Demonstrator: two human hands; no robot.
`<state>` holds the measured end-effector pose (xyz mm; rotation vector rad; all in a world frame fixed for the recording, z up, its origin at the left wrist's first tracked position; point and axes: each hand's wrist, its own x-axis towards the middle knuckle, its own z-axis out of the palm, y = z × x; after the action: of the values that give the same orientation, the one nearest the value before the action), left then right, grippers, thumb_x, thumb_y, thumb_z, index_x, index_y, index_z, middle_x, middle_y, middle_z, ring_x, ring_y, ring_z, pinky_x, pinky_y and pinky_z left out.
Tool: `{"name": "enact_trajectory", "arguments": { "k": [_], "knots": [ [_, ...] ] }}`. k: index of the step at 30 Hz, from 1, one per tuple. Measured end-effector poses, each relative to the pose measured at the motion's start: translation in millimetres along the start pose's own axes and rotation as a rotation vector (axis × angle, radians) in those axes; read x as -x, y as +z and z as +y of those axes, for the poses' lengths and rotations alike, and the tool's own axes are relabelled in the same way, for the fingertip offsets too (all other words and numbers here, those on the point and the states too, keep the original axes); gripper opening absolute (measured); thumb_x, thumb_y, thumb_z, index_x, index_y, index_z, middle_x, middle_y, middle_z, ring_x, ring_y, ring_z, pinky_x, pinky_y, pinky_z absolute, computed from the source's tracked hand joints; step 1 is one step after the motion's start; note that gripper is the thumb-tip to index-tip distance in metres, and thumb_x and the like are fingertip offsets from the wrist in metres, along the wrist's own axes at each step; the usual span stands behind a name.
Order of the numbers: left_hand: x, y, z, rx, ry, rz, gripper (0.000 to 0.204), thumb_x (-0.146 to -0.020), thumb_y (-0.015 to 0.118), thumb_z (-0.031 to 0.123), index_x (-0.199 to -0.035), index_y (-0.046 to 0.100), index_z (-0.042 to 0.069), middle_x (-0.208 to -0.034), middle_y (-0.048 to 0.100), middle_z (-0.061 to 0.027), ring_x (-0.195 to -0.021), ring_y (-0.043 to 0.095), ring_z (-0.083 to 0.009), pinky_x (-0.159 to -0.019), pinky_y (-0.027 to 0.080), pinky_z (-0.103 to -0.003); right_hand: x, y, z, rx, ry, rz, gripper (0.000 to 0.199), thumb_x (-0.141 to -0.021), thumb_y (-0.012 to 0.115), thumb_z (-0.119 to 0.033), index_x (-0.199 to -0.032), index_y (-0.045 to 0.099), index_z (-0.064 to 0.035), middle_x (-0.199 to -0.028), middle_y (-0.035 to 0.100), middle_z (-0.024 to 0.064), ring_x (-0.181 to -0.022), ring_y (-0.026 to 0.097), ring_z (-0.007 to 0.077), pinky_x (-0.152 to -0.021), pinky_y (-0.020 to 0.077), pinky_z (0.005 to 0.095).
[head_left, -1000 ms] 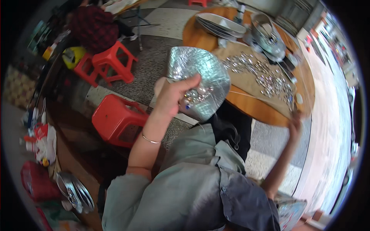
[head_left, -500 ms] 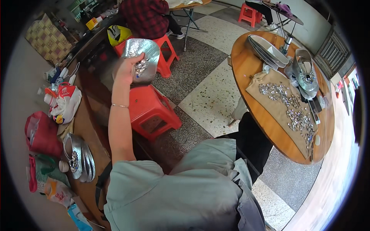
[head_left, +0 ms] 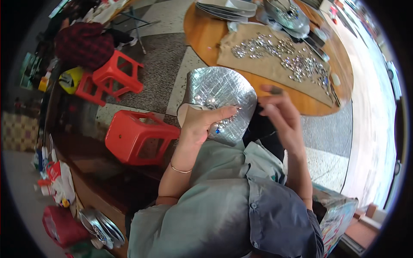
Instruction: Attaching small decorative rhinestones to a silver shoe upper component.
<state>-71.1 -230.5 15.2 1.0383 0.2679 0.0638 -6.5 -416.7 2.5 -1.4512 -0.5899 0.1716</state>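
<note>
My left hand [head_left: 200,122] is closed on a silver shoe upper [head_left: 223,86], a shiny curved piece with a cross-scratched surface, held in front of my lap. Its thumb lies over a cluster of clear gems, pearly beads and a blue stone [head_left: 218,130], partly covering them. Just right of the piece, my right hand [head_left: 282,114] is raised with bent fingers and a dark band around one of them. It is blurred, and whether anything small is pinched there does not show.
The round wooden table [head_left: 202,34] ahead bears a tan cloth [head_left: 232,64] with scattered gems [head_left: 297,64] and stacked silver pieces [head_left: 228,10]. A red stool [head_left: 129,137] stands at left. More silver uppers [head_left: 103,228] lie on the brown bench. A person [head_left: 84,45] sits further off.
My left hand has brought the silver upper from the far left to in front of my lap. My right hand has come into view beside it. The view has turned.
</note>
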Motion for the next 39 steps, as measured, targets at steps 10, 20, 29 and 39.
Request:
{"name": "enact_trajectory", "arguments": {
  "k": [10, 20, 29, 39],
  "knots": [
    [-14.4, 8.9, -35.4, 0.085, -0.139, -0.028, 0.046, -0.065, 0.073, -0.006, -0.107, 0.056, -0.002, -0.096, 0.063, -0.0108, -0.085, 0.063, -0.0188, -0.076, 0.053, -0.031, 4.7, 1.0, 25.8, -0.463, 0.351, 0.119, 0.01, -0.09, 0.055, -0.011, -0.094, 0.059, -0.0027, -0.088, 0.06, 0.0, -0.078, 0.052, 0.0047, -0.072, 0.0405, 0.0192],
    [-8.1, 16.9, -33.1, 0.108, -0.135, -0.067, 0.046, -0.065, 0.072, -0.005, -0.108, 0.055, 0.0, -0.095, 0.063, -0.0086, -0.084, 0.062, -0.0171, -0.074, 0.052, -0.029, 26.1, -10.0, 34.9, -0.259, 0.406, -0.021, 0.015, -0.089, 0.05, -0.003, -0.1, 0.06, -0.001, -0.084, 0.059, -0.0038, -0.072, 0.049, 0.0012, -0.062, 0.0397, 0.0163],
    [-9.9, 16.1, -35.2, 0.123, -0.14, -0.095, 0.044, -0.065, 0.071, -0.005, -0.106, 0.055, 0.0, -0.093, 0.063, -0.0082, -0.082, 0.062, -0.0162, -0.073, 0.052, -0.029, 31.3, -7.5, 38.1, -0.255, 0.252, -0.08, 0.019, -0.089, 0.049, 0.001, -0.104, 0.059, 0.0014, -0.09, 0.06, -0.0022, -0.082, 0.051, 0.0021, -0.069, 0.0428, 0.0176],
    [-8.3, 15.2, -35.7, 0.178, -0.205, -0.124, 0.043, -0.066, 0.071, -0.004, -0.106, 0.055, 0.0, -0.093, 0.063, -0.0072, -0.083, 0.062, -0.0153, -0.072, 0.051, -0.028, 34.9, -1.3, 40.0, -0.339, 0.193, -0.068, 0.02, -0.088, 0.049, 0.002, -0.107, 0.057, 0.0014, -0.095, 0.06, -0.0006, -0.087, 0.053, 0.0045, -0.076, 0.0432, 0.0194]
  ]
}}
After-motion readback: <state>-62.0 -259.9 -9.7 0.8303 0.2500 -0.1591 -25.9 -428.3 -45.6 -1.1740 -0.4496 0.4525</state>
